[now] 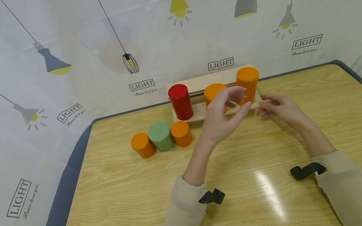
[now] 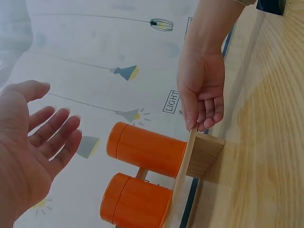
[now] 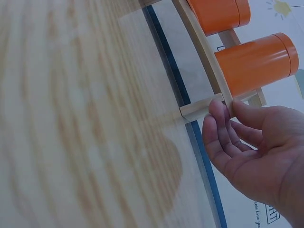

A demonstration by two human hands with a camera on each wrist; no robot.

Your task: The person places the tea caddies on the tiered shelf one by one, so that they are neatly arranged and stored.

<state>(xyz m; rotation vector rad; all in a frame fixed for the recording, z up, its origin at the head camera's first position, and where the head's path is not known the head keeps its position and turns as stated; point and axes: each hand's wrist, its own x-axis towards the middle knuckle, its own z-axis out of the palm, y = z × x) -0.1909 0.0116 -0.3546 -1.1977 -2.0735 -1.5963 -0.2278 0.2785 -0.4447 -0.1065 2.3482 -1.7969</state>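
Observation:
A wooden rack stands against the back of the table. On its front board are a red canister, an orange canister and, at the right end, a taller orange canister. My right hand pinches the right end of that board between thumb and fingers, seen closely in the right wrist view. In mid-air before the two orange canisters hangs my left hand, its fingers relaxed and apart and its palm bare. It partly hides both canisters in the head view.
Left of the rack's front, a small orange canister, a green canister and another small orange canister stand in a row on the wooden table. A lamp-printed cloth hangs behind the table's dark edge.

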